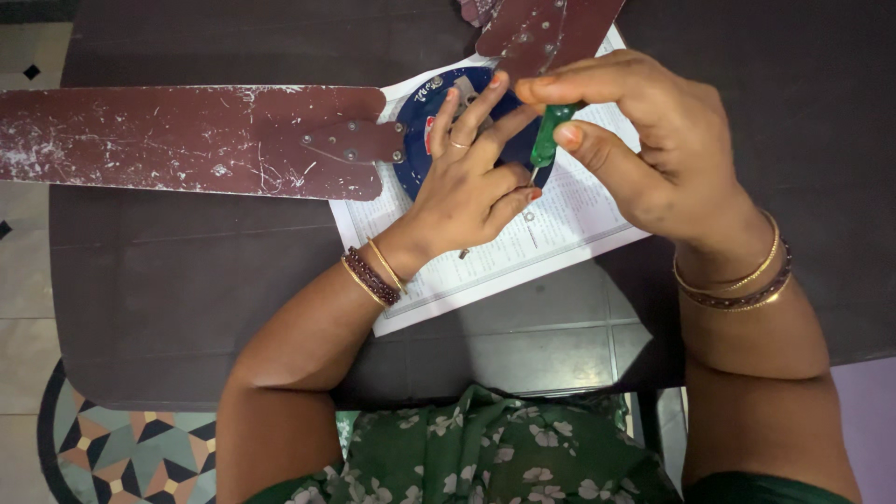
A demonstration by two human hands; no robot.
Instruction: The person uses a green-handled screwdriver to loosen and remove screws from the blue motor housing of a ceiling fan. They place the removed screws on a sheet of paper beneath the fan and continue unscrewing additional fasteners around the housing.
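Note:
A ceiling fan lies on a dark table (187,289), its blue round motor housing (417,140) resting on a printed sheet of paper (551,233). My left hand (471,182) rests flat on the housing, fingers spread. My right hand (644,140) pinches a green-handled screwdriver (549,131) held upright, its thin shaft pointing down at the housing's right edge. One long maroon blade (187,140) stretches left from the housing; a second blade (541,28) runs up out of view.
A small screw (464,253) lies on the paper below my left hand. The table's near edge sits just above my lap. Patterned floor tiles (121,457) show at the lower left, pale tiles along the left edge.

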